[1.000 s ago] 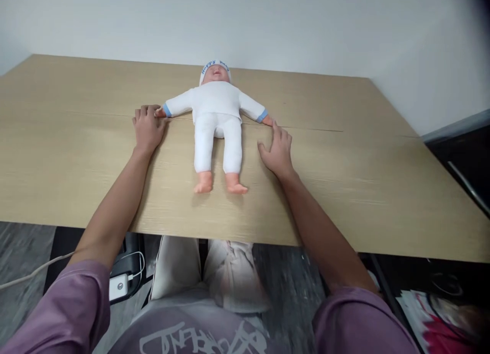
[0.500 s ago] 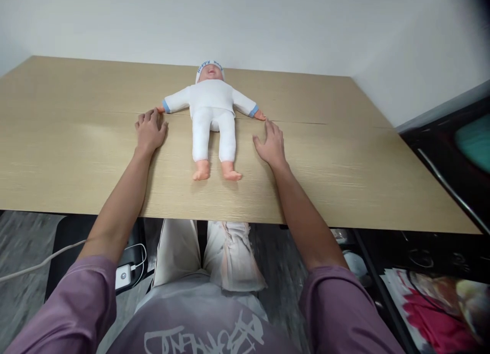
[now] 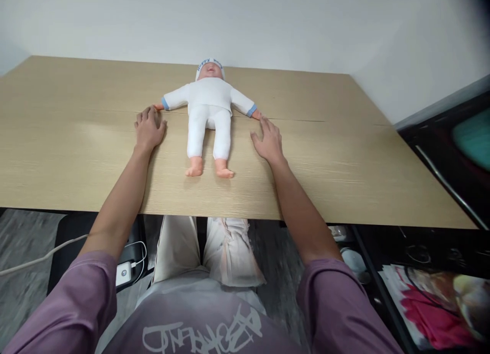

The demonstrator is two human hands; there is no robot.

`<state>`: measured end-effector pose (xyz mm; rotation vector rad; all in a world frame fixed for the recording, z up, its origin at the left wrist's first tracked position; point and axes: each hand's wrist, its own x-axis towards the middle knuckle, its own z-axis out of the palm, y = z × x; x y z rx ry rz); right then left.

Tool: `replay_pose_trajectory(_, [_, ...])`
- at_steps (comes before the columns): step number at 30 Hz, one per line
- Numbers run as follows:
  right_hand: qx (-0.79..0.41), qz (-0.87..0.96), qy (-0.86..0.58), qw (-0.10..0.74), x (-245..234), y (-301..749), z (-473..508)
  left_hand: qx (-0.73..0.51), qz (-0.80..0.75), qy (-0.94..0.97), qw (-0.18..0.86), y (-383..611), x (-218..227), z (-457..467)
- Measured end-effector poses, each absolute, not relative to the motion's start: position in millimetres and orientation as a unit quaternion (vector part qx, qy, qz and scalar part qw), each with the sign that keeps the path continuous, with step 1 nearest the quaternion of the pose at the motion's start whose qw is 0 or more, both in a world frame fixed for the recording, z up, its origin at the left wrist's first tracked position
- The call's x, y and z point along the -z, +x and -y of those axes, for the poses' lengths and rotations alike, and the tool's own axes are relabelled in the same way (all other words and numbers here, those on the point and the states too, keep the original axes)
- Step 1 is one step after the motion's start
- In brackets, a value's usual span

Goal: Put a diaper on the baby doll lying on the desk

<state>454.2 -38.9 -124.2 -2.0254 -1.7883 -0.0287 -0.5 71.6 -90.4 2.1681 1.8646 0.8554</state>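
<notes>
A baby doll (image 3: 209, 111) in a white suit and white cap lies face up on the light wooden table (image 3: 325, 155), arms spread and feet toward me. My left hand (image 3: 148, 129) rests flat on the table, fingers apart, its fingertips right by the doll's hand on the left. My right hand (image 3: 268, 140) lies open on the table too, with its fingertips touching or almost touching the doll's other hand. Neither hand grips anything.
A white wall runs behind the table's far edge. Dark furniture (image 3: 451, 155) stands to the right. Under the table are my legs, a white charger with cables (image 3: 124, 275) on the floor at left, and coloured items (image 3: 432, 303) at lower right.
Both hands have stayed beside the doll's outstretched arms, the right hand creeping slightly closer to the doll's hand. The camera has pulled back and shifted a little, showing more at the right.
</notes>
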Motion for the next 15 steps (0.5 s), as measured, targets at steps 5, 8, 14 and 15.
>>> replay_pose_trajectory(5, [-0.029,0.636,-0.751,0.175,119,449,32,-0.275,-0.621,0.728,0.092,-1,92,-76])
replay_pose_trajectory(8, [-0.041,0.634,-0.752,0.176,119,451,27,-0.263,-0.625,0.73,0.086,-2,93,-80])
replay_pose_trajectory(14, [-0.036,0.639,-0.749,0.173,123,456,23,-0.248,-0.63,0.732,0.078,1,92,-81])
replay_pose_trajectory(15, [-0.036,0.639,-0.749,0.171,123,457,23,-0.247,-0.631,0.731,0.078,1,91,-80])
